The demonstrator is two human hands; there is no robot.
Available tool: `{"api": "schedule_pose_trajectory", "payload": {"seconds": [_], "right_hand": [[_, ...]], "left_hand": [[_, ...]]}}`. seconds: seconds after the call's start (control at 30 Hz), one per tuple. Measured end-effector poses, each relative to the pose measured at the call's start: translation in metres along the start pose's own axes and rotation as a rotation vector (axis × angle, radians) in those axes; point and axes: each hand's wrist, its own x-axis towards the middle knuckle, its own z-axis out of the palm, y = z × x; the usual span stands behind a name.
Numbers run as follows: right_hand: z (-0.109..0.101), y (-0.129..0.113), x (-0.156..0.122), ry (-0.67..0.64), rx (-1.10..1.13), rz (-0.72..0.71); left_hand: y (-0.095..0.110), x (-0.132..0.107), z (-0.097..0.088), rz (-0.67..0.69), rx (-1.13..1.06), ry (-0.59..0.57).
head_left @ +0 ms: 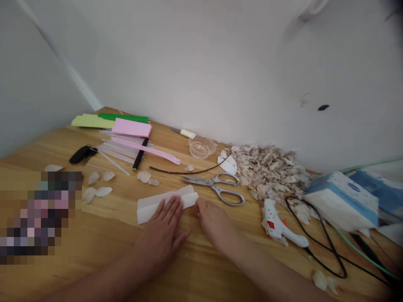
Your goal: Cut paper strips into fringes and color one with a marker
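A folded strip of thin white paper (147, 212) lies on the wooden table in front of me. Across its middle rests my left hand (168, 214), flat, with the fingers stretched out and pressing on the paper. At the strip's right end my right hand (212, 216) has its fingers curled, thumb and forefinger pinching the paper's edge. Just beyond the paper lies a pair of grey metal scissors (217, 184), blades pointing left and slightly parted. A thin brown twig (185, 172) stretches behind the scissors.
Right of my hands are a white glue gun (277, 224) with a black cord, a heap of pale petals (270, 165) and a tissue pack (343, 199). Farther back are pink paper (132, 127), a clear plastic dish (202, 147), a knife (187, 133) and black keys (82, 154).
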Motion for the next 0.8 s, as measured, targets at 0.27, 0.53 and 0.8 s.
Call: {"api": "schedule_pose_trajectory", "payload": {"seconds": [0.27, 0.53, 0.8], "right_hand": [[-0.006, 0.021, -0.003, 0.050, 0.276, 0.015], [-0.006, 0.060, -0.035, -0.035, 0.433, 0.046], [-0.013, 0.068, -0.072, -0.210, 0.458, -0.064]], "left_hand": [[0.000, -0.001, -0.001, -0.017, -0.093, 0.011], [0.005, 0.002, -0.004, -0.011, -0.104, -0.048], [0.010, 0.001, 0.000, 0.109, -0.147, -0.102]]}}
